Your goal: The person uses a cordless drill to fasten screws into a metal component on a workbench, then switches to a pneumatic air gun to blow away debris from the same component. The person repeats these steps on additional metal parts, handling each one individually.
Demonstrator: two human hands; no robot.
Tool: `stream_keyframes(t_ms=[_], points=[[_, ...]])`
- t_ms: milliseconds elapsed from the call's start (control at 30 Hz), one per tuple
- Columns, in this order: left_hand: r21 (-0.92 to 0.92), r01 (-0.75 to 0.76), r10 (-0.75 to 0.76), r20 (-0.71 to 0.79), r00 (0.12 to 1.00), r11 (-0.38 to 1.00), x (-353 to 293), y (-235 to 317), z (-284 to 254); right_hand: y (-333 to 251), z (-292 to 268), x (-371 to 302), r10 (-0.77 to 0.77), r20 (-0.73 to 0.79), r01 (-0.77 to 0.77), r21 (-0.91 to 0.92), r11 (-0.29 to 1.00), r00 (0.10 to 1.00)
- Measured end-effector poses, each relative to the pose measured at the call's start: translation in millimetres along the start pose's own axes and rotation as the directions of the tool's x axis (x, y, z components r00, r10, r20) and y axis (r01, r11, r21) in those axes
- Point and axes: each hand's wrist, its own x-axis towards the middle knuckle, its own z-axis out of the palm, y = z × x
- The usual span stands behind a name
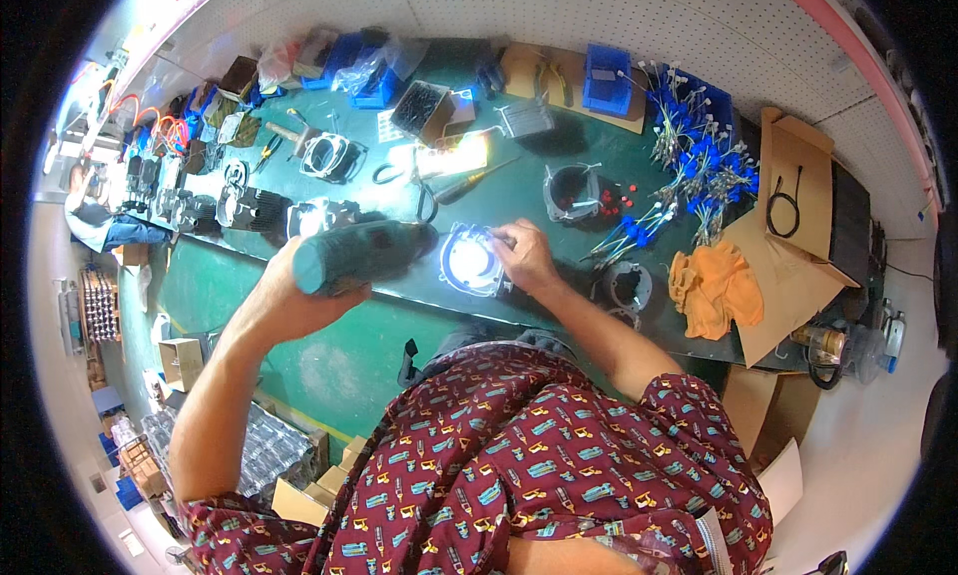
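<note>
My left hand (pixel 289 304) is wrapped around a dark green cordless drill (pixel 354 256). The drill lies sideways in the air, its nose pointing right toward a round metal housing (pixel 469 261). That housing rests on the green bench near its front edge, and bright light washes out its middle. At the housing's upper right rim, the fingers of my right hand (pixel 527 256) are pinched together on it. Whether a small screw is between those fingertips cannot be seen. Just behind the drill's nose lies a pair of scissors (pixel 427 204).
A line of dark finned motor bodies (pixel 239 206) stands on the left. Behind are a clear ring-shaped casing (pixel 572 193), red bits (pixel 621 198) and a screwdriver (pixel 462 186). Blue-tipped wires (pixel 699 166), orange gloves (pixel 716 288) and an open carton (pixel 798 186) occupy the right.
</note>
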Motion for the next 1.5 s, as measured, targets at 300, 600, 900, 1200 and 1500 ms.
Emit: stream_keyframes(t_ms=[300,600,900,1200,1500], points=[[-0.432,0.153,-0.314,-0.331,0.89,0.889,-72,-19,58,-27,-12,17,-0.081,-0.079,0.082,0.004,0.997,0.994],[-0.505,0.306,-0.509,-0.332,0.794,0.807,-135,-49,133,19,-8,116,0.502,0.089,-0.436,0.639,0.634,0.86],[-0.381,0.43,-0.554,-0.326,0.766,0.818,-216,-194,176,-23,25,141,0.528,0.085,-0.429,0.697,0.575,0.845],[-0.525,0.487,-0.663,-0.216,0.717,0.698,-349,-324,251,-64,86,174,0.451,0.0,-0.43,0.302,0.851,0.892],[-0.773,0.299,-0.718,-0.271,0.641,0.559,-390,-358,238,-48,137,225,0.333,0.038,-0.319,-0.204,0.925,0.942]])
